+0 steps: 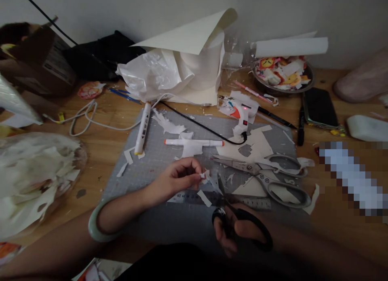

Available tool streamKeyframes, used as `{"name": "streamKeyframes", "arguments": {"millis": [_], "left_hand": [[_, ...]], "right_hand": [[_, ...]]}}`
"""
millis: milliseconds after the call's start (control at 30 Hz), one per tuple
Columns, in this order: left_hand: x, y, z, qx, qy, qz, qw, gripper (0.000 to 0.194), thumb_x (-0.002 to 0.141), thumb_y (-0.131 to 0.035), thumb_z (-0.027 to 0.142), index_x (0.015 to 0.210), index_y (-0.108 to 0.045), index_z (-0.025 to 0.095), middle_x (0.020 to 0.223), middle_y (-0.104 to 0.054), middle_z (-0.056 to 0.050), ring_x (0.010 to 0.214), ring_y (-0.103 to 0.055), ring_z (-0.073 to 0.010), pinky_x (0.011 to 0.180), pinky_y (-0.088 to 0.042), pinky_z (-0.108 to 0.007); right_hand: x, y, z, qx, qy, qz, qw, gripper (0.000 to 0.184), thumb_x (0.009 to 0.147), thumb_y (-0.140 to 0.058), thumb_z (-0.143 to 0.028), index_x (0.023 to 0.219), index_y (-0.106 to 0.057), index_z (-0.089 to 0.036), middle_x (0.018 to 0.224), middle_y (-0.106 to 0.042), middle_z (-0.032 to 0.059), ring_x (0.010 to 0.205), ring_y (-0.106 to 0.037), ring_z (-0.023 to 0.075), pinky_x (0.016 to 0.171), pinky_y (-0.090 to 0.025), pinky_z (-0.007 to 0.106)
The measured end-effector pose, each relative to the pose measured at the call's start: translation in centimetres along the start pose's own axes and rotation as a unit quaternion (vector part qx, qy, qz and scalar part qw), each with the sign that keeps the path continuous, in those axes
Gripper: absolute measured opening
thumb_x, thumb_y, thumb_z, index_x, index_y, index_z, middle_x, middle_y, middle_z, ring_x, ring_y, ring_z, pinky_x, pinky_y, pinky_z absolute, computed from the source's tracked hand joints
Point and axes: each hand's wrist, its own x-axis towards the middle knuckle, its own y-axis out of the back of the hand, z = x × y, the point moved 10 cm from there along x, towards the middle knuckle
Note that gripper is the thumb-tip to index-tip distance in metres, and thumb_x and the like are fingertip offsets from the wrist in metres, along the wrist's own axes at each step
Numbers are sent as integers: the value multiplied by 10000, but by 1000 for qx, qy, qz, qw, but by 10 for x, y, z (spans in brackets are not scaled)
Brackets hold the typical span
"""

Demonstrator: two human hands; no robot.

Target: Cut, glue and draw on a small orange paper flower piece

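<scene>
My left hand (178, 176) pinches a small white scrap of paper (206, 175) between thumb and fingertips, above the grey cutting mat (133, 200). Through the handles of black-handled scissors (260, 228) go the fingers of my right hand (232, 230). Their blades point up and away, close to the paper; they look parted, though the picture is blurred there. Beneath both hands lies a steel ruler (257, 203) across the mat, with a loose paper strip (204, 198) by it. A white marker with orange ends (212, 143) rests just beyond my left hand.
Large grey scissors (260, 167) lie right of my hands on cut card. Behind them sits a white glue gun (242, 121) with a black cord. Another marker (143, 129) is at left. A bowl of scraps (285, 87), a phone (320, 107) and a plastic bag of paper (36, 172) surround the mat.
</scene>
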Motion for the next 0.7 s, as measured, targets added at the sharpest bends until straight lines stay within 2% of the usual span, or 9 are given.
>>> {"name": "streamKeyframes", "arguments": {"millis": [100,200,267,500,700], "left_hand": [[0,2,9,-31,-67,-3,997,211,780,-680,289,673,-569,144,814,-565,-29,752,-554,-142,720,-443,-274],[-1,6,13,-38,-94,12,995,180,782,-680,254,673,-589,142,934,-557,-47,853,-576,-167,793,-454,-301],[-1,5,13,-30,-92,4,995,184,783,-682,257,672,-591,142,952,-557,-52,886,-582,-182,807,-456,-311],[-3,-11,15,13,-93,-76,993,168,815,-650,200,692,-549,146,983,-579,-56,955,-564,-180,849,-427,-314],[-2,-12,4,-23,-38,-67,997,261,786,-689,244,638,-497,148,899,-612,-46,906,-556,-168,807,-436,-303]], "right_hand": [[1,1,-1,-13,2,9,1000,562,839,-453,-635,932,-589,-97,606,-493,-20,572,-522,115,531,-385,228],[2,0,-4,-30,-12,9,999,558,837,-472,-616,924,-613,-83,600,-501,-15,571,-524,116,537,-386,228],[2,-1,-6,-38,-28,10,999,561,830,-481,-613,932,-622,-80,602,-498,-15,579,-525,120,546,-390,232],[-1,-3,-8,-68,-100,12,993,615,771,-520,-639,1038,-624,-95,659,-529,-5,594,-488,115,579,-375,252],[1,-6,-13,-79,-123,17,989,662,729,-558,-616,1080,-615,-58,657,-515,-4,554,-420,96,511,-317,230]]}}
